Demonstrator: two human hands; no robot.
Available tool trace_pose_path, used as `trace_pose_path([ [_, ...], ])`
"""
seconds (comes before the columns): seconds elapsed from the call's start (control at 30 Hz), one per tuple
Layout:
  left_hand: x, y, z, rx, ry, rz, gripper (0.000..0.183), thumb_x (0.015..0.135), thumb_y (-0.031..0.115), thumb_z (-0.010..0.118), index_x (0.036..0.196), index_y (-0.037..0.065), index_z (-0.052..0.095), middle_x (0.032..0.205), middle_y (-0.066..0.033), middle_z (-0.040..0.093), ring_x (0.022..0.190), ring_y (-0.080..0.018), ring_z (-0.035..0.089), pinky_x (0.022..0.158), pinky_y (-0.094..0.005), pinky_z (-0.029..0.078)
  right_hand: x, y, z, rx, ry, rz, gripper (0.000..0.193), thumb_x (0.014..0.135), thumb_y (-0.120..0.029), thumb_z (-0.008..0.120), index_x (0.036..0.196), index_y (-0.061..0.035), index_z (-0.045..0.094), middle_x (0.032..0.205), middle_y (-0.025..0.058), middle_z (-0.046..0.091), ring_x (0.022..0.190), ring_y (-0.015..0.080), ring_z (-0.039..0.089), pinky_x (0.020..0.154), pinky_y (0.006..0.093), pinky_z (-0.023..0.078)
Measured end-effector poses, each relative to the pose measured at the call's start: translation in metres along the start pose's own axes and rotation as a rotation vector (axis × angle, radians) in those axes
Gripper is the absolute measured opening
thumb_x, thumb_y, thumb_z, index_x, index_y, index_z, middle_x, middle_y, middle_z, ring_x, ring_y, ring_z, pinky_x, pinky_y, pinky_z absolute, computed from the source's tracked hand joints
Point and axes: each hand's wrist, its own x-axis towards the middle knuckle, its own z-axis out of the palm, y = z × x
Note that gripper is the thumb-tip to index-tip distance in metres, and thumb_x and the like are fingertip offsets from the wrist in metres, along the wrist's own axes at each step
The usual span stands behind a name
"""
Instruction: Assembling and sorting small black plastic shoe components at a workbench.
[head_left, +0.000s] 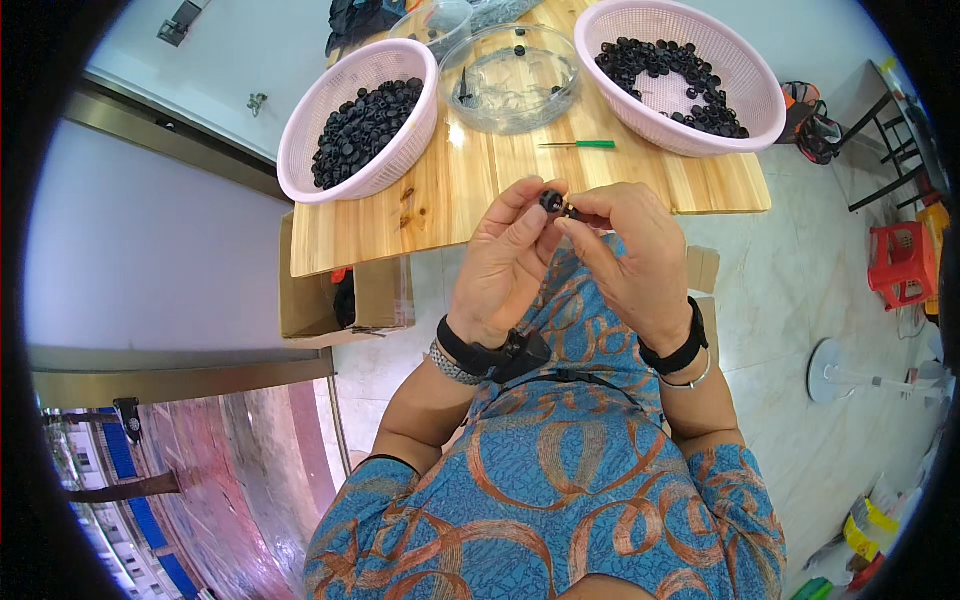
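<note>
Between two hands (505,262) (635,258), one round black piece (550,201)

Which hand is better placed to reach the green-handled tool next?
Probably the right hand: the green-handled tool has its handle toward that side. Both it and the left hand hold small parts, though.

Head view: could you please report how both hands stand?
Left hand pinching black round part. Right hand pinching small dark piece beside it. Green-handled screwdriver lies beyond, clear of both hands.
</note>
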Motion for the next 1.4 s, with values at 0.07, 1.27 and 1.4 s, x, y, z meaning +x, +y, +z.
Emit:
trace_pose_path([
  [0.07, 0.000, 0.000, 0.003, 0.061, -0.004, 0.035, 0.025, 0.088, 0.002, 0.049, 0.113, 0.004, 0.050, 0.113, -0.0091, 0.055, 0.101, -0.0148, 0.054, 0.089, -0.0279, 0.045, 0.000, 0.000, 0.000, -0.029, -0.009, -0.013, 0.018, 0.070, -0.007, 0.067, 0.085, -0.0033, 0.058, 0.075, 0.0077, 0.059, 0.070, 0.0251, 0.056, 0.062, 0.0336, 0.045],
  [1.27, -0.004, -0.009, 0.012, 0.253, 0.027, 0.136, 0.017, 0.087, 0.002, 0.051, 0.103, 0.000, 0.056, 0.110, -0.0140, 0.058, 0.099, -0.0184, 0.056, 0.088, -0.0311, 0.046, -0.003, -0.003, -0.010, -0.167, -0.033, -0.015, 0.018, 0.069, -0.008, 0.067, 0.083, -0.0033, 0.057, 0.076, 0.0080, 0.058, 0.072, 0.0257, 0.055, 0.061, 0.0345, 0.045],
  [1.4, -0.005, -0.008, 0.014, 0.268, 0.023, 0.138, 0.017, 0.087, 0.002, 0.052, 0.104, -0.002, 0.055, 0.109, -0.0148, 0.058, 0.098, -0.0183, 0.057, 0.087, -0.0310, 0.046, -0.004, -0.006, -0.011, -0.055, -0.024, 0.084, 0.019, 0.068, -0.006, 0.067, 0.084, -0.0026, 0.058, 0.074, 0.0088, 0.059, 0.069, 0.0267, 0.057, 0.060, 0.0344, 0.046],
])
